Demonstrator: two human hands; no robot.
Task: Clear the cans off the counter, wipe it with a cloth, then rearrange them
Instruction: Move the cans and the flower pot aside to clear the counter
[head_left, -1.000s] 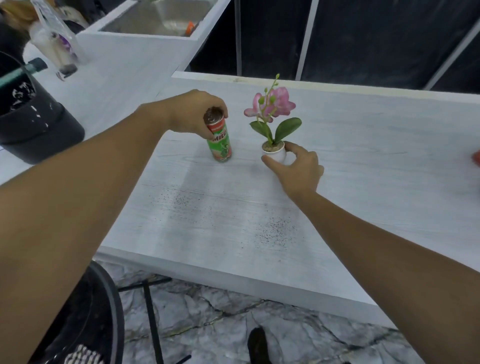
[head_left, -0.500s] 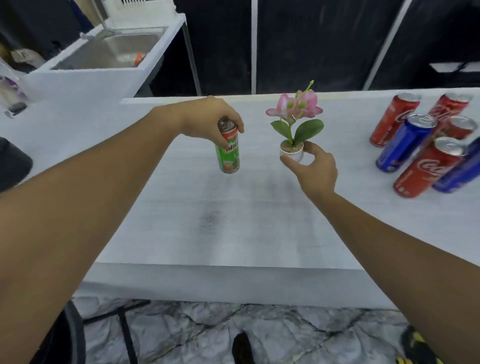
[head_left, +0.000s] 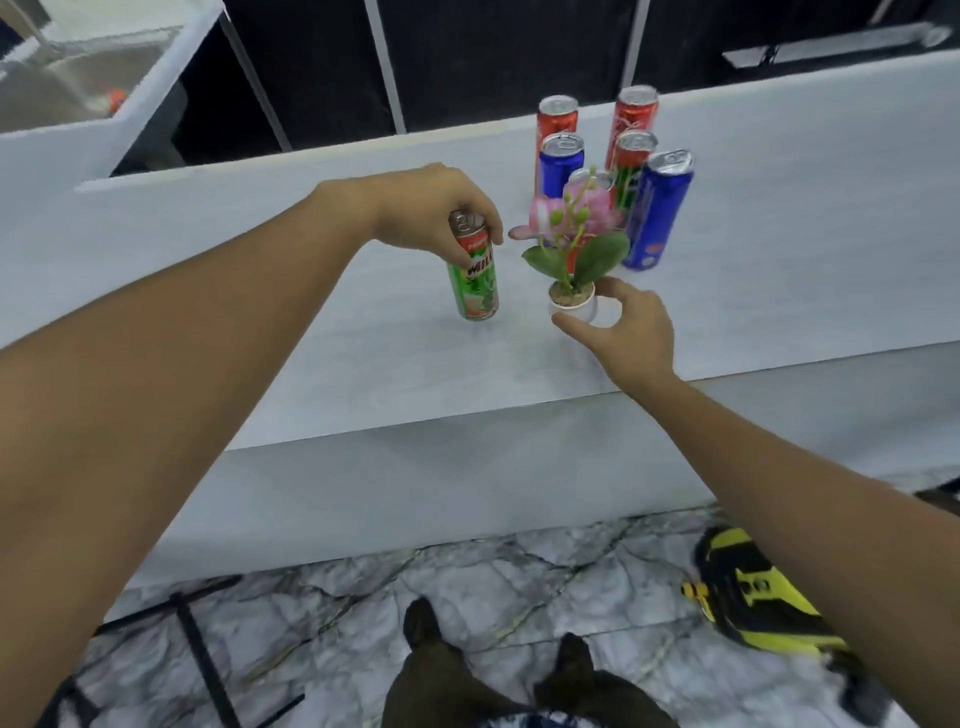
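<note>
Green can (head_left: 474, 280) with the red top is clamped in the left hand (head_left: 434, 210), fingers wrapped over its upper part from above, and it's standing upright on the pale grey counter (head_left: 311, 291) (or maybe a hair off it, I can't tell from this angle). Right hand (head_left: 621, 325) is spread apart, thumb and fingers curled loosely around the little white pot (head_left: 572, 304) with the pink flower (head_left: 571, 213) in it; from what I'm seeing, the fingers sit just beside the pot rather than squeezing it, though contact is hard to call.

Behind the flower there's a cluster of cans standing together near the back edge: two red cans (head_left: 557, 118) at the far side, a blue can (head_left: 558, 163) in front of the left one, another red one partly hidden by the petals, and a tall blue can (head_left: 657, 210) on the right, closest to the plant. One more can top peeks out right behind the blossoms.

Down on the marble floor (head_left: 467, 582) I can see feet and a yellow and black bag (head_left: 758, 597) off to the right.
</note>
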